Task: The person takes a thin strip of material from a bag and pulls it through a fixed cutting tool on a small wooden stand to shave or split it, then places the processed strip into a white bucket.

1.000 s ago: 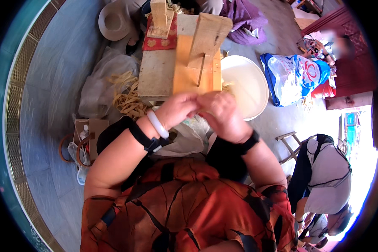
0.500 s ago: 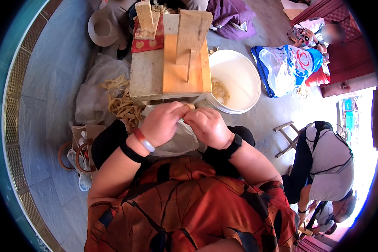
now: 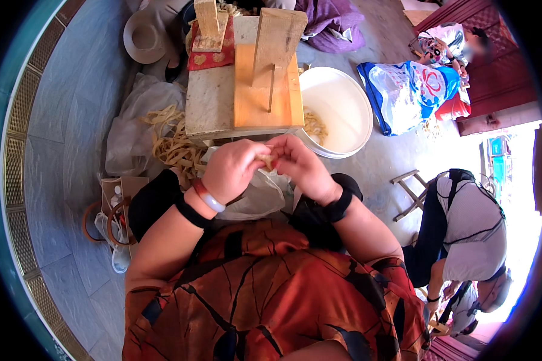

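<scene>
My left hand (image 3: 230, 173) and my right hand (image 3: 302, 167) meet just in front of the small table. Between their fingertips is a small tan piece of strip (image 3: 267, 161), mostly covered by the fingers. Both hands pinch it. Under them hangs a pale translucent plastic bag (image 3: 256, 200) over my lap. A pile of long tan strips (image 3: 176, 144) lies left of the table, close to my left hand. To the right of the table stands a white bucket (image 3: 350, 123) with small tan pieces (image 3: 317, 127) at its bottom.
The table (image 3: 209, 111) carries an orange-tan board (image 3: 247, 114) with an upright wooden block (image 3: 277, 45), and a wooden stand (image 3: 208, 21) on red cloth. A paper bag (image 3: 133, 185) sits at left. A wooden stool (image 3: 408, 192) and a bending person (image 3: 473, 222) are at right.
My right hand has turned and its fingers have spread more around the tan piece, which shows lower between the fingertips. My left hand has shifted slightly.
</scene>
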Tool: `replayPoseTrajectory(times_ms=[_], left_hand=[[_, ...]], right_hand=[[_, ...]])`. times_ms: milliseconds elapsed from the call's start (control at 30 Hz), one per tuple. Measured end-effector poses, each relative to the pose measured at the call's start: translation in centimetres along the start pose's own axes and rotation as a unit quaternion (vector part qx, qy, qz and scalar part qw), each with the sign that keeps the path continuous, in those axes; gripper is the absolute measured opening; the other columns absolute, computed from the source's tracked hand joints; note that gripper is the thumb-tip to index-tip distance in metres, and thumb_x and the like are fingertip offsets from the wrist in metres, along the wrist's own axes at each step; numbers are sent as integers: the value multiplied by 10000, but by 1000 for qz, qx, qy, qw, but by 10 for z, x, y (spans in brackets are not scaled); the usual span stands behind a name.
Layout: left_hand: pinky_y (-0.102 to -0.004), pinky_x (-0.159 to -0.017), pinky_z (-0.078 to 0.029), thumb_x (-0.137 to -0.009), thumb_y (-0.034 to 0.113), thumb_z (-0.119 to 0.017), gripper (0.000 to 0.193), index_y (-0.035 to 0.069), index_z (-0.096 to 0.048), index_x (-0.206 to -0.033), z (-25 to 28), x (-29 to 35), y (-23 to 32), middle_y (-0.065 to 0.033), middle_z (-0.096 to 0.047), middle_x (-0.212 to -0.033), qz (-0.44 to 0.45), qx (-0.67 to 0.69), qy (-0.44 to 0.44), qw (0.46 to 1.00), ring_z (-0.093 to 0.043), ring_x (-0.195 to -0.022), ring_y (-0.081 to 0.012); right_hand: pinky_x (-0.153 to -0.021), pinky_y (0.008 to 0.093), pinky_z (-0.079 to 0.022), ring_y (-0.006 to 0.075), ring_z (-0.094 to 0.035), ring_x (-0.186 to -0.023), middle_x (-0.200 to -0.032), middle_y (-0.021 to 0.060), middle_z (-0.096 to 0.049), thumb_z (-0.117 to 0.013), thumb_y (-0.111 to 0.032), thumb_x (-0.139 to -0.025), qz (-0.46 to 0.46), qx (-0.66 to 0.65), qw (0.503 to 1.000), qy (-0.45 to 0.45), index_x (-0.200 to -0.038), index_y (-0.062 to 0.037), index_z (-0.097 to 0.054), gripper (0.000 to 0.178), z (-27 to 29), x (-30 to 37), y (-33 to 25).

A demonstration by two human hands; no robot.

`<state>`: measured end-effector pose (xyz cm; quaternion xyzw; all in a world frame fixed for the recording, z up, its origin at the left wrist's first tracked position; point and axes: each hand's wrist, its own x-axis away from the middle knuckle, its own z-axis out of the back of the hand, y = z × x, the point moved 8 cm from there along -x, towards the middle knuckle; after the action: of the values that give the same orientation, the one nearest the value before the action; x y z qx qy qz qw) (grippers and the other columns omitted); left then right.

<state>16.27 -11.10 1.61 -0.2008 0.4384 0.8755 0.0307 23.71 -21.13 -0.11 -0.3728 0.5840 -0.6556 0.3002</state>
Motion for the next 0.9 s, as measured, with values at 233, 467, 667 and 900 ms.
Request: replayPoseTrajectory(times_ms=[233, 467, 667, 900], left_hand=[[-229, -880, -392, -883, 137, -650, 147, 35, -623, -985, -50, 19, -43, 14, -593, -1021, 278, 613, -24, 739, -522, -933, -88], [-204, -755, -439, -919, 79, -598, 135, 28, -623, -1042, -33, 12, -50, 17, -596, -980, 200, 484, 78, 848, -527, -853, -56], [-193, -653, -443, -971, 163, -530, 189, 24, -615, -1067, -22, 7, -37, 10, -619, -892, 212, 355, 12, 910, -529, -750, -50], [-226, -752, -459, -963, 107, -525, 115, 8, -583, -954, 20, -12, -34, -11, -637, -873, 150, 166, 76, 972, -557, -820, -70]], right_hand=[[-679, 364, -487, 317, -590, -804, -876, 150, -574, -626, 77, -729, 211, 311, 918, 124, -947, -7, -525, 254, 12, 7, -29], [-692, 363, -499, 314, -623, -769, -803, 142, -604, -596, -65, -849, 120, 288, 949, 36, -935, 12, -562, 120, 0, -3, -15], [-594, 350, -479, 248, -608, -661, -705, 136, -580, -543, -157, -928, 134, 260, 956, -4, -815, 4, -569, 198, 0, -2, -20], [-588, 368, -476, 321, -582, -616, -711, 125, -609, -567, -116, -908, 58, 184, 981, -25, -804, -10, -564, 148, 12, 10, -35]])
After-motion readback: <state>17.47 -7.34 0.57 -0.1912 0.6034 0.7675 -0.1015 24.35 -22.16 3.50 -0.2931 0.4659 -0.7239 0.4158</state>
